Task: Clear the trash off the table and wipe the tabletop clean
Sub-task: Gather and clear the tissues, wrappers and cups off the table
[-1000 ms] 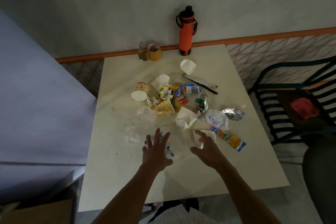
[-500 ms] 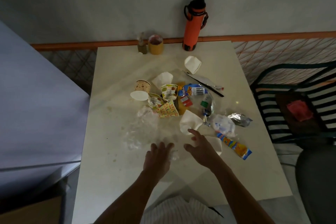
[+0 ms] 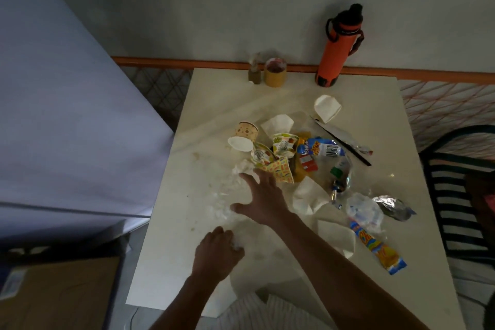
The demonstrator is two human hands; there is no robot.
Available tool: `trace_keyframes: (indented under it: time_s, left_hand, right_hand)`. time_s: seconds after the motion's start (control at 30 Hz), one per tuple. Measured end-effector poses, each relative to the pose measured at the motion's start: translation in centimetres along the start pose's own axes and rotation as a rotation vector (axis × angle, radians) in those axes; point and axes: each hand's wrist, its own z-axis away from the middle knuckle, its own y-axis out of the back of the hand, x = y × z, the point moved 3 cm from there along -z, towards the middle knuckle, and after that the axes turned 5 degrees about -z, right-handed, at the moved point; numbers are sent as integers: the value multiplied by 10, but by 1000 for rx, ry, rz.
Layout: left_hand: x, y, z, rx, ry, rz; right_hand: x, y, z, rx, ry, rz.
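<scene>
A heap of trash lies in the middle of the cream table: a paper cup on its side, crumpled printed cups, a blue snack packet, white paper cones, a foil wrapper and a yellow wrapper. My right hand stretches forward with fingers spread over thin clear plastic left of the heap. My left hand is near the front edge, its fingers curled round a bunch of clear plastic.
An orange bottle, a roll of tape and a small bottle stand at the table's far edge by the wall. A dark slatted chair is at the right. A cardboard box sits low at the left.
My right hand has reached forward and to the left, onto the clear plastic. My left hand has drawn back toward the front edge and closed on plastic. The camera has swung left.
</scene>
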Motion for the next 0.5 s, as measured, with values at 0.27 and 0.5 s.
trace_keyframes:
  time_s: [0.27, 0.5]
  left_hand:
    - [-43, 6, 7, 62, 167, 134]
    - [-60, 6, 7, 100, 246, 202]
  right_hand:
    - [-20, -40, -51, -200, 10, 322]
    - [-22, -77, -38, -74, 84, 528]
